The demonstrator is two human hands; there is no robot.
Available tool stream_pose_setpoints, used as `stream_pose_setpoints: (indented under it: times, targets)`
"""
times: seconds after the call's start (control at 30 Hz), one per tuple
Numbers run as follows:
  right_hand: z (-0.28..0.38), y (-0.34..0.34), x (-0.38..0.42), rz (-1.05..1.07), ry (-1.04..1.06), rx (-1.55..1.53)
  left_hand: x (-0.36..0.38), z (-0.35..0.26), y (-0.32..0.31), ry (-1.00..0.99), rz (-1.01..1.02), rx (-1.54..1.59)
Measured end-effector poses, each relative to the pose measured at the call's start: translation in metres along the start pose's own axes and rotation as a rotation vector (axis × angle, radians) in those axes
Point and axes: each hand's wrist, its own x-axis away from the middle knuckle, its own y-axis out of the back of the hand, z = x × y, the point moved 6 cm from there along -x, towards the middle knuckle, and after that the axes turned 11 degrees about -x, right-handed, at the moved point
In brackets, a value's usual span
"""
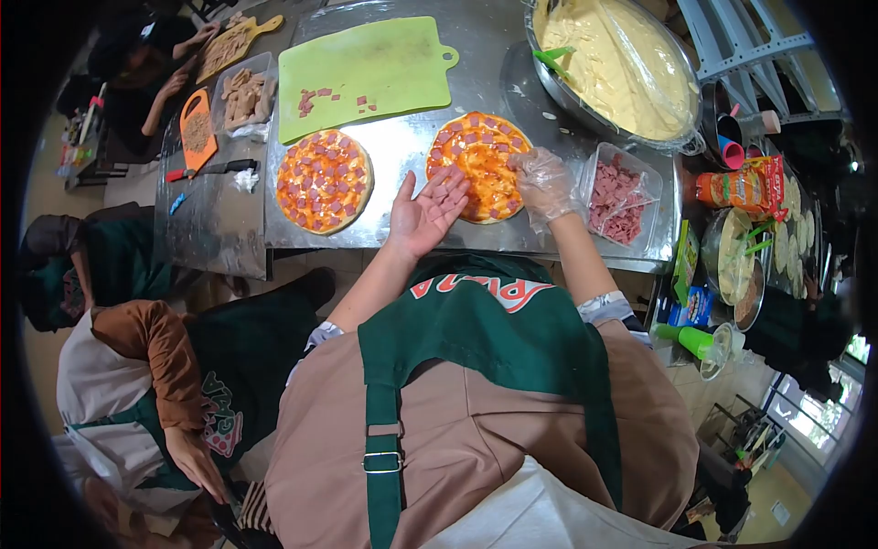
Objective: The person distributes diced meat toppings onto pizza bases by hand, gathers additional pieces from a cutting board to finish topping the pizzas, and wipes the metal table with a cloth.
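Note:
My left hand (430, 212) is palm up at the near left edge of the right pizza (485, 174), its fingers extended and slightly cupped. Small pink ham cubes (446, 190) appear to lie on those fingers. In a clear plastic glove, my right hand (546, 188) is over that pizza's right edge, fingertips drawn together; what they pinch is hidden. This pizza has red sauce and ham cubes, mostly toward its upper and left parts. Left of it lies another pizza (322, 181), covered all over with ham cubes. A clear tub of diced ham (622, 197) stands beside my right hand.
A green cutting board (366, 69) with scattered ham lies behind the pizzas. A big bowl of dough (613, 69) under plastic film stands back right. At left are a red-handled knife (212, 170), an orange board (196, 128) and a tub of sausage pieces (245, 96). Other people stand at left.

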Motion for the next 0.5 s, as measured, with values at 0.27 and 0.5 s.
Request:
stream_pose_setpoints:
  times: [0.27,0.5]
  targets:
    - [0.073,-0.004,0.019,0.1,0.268,-0.374,-0.016,0.023,0.006,0.126,0.242,-0.057]
    - [0.054,-0.017,0.032,0.131,0.14,-0.585,-0.002,0.037,0.007,0.161,0.099,-0.305]
